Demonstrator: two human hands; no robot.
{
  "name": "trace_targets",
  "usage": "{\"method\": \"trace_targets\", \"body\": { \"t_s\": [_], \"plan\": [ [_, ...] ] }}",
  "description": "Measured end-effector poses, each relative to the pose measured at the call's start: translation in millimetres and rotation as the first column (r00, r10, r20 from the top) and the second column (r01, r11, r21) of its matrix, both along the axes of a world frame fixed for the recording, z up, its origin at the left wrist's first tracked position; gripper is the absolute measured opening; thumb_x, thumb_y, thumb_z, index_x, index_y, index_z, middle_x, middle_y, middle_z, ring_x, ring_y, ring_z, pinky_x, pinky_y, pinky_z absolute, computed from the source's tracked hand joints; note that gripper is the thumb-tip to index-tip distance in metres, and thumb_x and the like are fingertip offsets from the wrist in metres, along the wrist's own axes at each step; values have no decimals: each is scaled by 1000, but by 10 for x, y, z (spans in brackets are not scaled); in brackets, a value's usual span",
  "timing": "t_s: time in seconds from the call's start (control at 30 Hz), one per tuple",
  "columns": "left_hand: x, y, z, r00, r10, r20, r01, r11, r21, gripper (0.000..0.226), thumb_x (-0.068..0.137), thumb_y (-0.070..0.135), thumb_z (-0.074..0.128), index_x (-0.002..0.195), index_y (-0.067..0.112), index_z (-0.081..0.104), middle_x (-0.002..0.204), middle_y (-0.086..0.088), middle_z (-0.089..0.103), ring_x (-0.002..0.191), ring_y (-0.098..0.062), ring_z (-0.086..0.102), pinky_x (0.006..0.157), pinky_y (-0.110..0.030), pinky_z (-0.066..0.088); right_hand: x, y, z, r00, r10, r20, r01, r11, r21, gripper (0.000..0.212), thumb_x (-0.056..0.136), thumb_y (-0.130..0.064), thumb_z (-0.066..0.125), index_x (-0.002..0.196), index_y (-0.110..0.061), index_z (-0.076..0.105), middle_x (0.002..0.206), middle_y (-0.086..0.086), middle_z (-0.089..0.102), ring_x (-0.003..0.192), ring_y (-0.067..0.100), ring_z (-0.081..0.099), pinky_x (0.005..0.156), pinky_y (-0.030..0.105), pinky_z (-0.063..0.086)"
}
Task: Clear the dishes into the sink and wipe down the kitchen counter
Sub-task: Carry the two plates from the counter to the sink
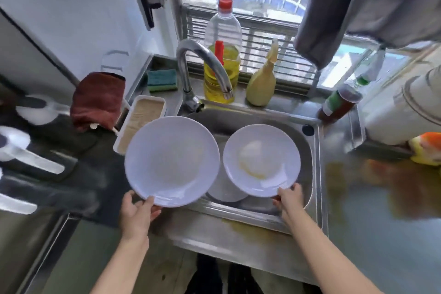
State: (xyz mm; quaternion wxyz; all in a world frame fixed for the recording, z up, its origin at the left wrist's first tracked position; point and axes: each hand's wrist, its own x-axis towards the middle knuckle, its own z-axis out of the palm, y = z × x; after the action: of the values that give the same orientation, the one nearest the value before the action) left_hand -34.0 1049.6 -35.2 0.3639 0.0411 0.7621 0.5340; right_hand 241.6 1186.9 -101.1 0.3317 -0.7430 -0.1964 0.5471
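Note:
My left hand (137, 210) grips the near rim of a large white plate (171, 160), held over the left edge of the steel sink (307, 150). My right hand (290, 200) pinches the near rim of a smaller white plate (261, 160) with a yellowish smear, held above the sink basin. Under both plates another white dish (225, 190) lies in the basin, mostly hidden. The faucet (205, 59) curves over the back of the sink.
A dark red cloth (97, 100) and a green-blue sponge (162, 80) lie left of the faucet, beside a white tray (140, 117). An oil bottle (222, 55), a spray bottle (262, 81) and a sauce bottle (341, 102) stand behind the sink. The counter (381, 198) at right shows brownish stains.

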Motion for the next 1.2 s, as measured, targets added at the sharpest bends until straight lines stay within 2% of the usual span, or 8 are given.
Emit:
{"method": "trace_targets", "body": {
  "t_s": [0.17, 0.4, 0.5, 0.63, 0.7, 0.83, 1.0, 1.2],
  "plan": [
    [2, 178, -82, 1000, -24, 2, 24, 999, -47, 41, 91, -1, 50, 129, 8, 40, 103, -12, 57, 74, -16, 56, 61, -25, 52, -251, 143, -542, 990, 134, 37, -129, 985, -115, 40, 83, 12, 37, 115, -9, 47, 111, 15, 59, 85, 28, 58, 34, 17, 44],
    [24, 286, -256, 999, -31, 28, 33, 996, -80, 36, 91, 1, 51, 124, 11, 43, 98, -11, 60, 77, -15, 58, 51, -15, 53, -417, 275, -1019, 960, 280, 24, -265, 930, -253, 30, 86, 1, 45, 111, -17, 47, 108, 10, 59, 90, 30, 59, 34, 21, 47],
    [111, 341, -242, 999, -24, 34, 27, 997, -73, 31, 91, 1, 51, 117, 16, 44, 90, -5, 60, 77, -15, 58, 52, -17, 53, -342, 303, -1119, 940, 340, 2, -319, 885, -340, 30, 82, -4, 58, 112, -10, 57, 106, 12, 64, 92, 32, 63, 57, 33, 59],
    [188, 429, -251, 999, -4, 49, 9, 995, -104, 26, 91, -1, 50, 113, 13, 46, 91, -9, 59, 72, -16, 57, 46, -12, 50, -258, 429, -944, 696, 672, 254, -559, 729, -395, 41, 88, -27, 59, 118, 0, 56, 117, 18, 62, 106, 36, 59, 88, 37, 48],
    [219, 485, -254, 997, -35, 69, 43, 992, -121, 26, 91, -1, 49, 114, 10, 46, 94, -12, 60, 70, -16, 56, 45, -12, 50, -363, 488, -561, 749, 623, 226, -577, 780, -241, 37, 92, -34, 51, 113, -3, 54, 117, 15, 61, 104, 32, 59, 89, 37, 46],
    [318, 604, -233, 983, -135, 124, 151, 980, -129, 29, 91, -2, 47, 119, 8, 44, 83, -5, 60, 65, -14, 55, 46, -13, 48, -589, 444, 74, 837, 492, -240, -499, 866, 33, 21, 99, -28, 41, 100, -15, 58, 94, 4, 66, 81, 19, 64, 74, 31, 52],
    [432, 754, -284, 952, -262, 160, 283, 950, -129, 32, 91, 1, 50, 122, 8, 44, 86, -3, 63, 66, -13, 61, 52, -19, 51, -448, 392, 86, 903, 340, -263, -345, 938, 30, 26, 95, -4, 44, 119, -10, 53, 100, 6, 66, 79, 18, 63, 56, 23, 54],
    [393, 673, -589, 634, -679, -369, 518, 728, -449, 46, 89, 27, 57, 132, 17, 45, 129, 0, 50, 117, -21, 50, 98, -35, 36, -195, 534, -160, 959, 245, -146, -255, 965, -62, 28, 94, 2, 42, 121, -1, 49, 98, 13, 59, 75, 23, 57, 66, 35, 55]
  ]
}}
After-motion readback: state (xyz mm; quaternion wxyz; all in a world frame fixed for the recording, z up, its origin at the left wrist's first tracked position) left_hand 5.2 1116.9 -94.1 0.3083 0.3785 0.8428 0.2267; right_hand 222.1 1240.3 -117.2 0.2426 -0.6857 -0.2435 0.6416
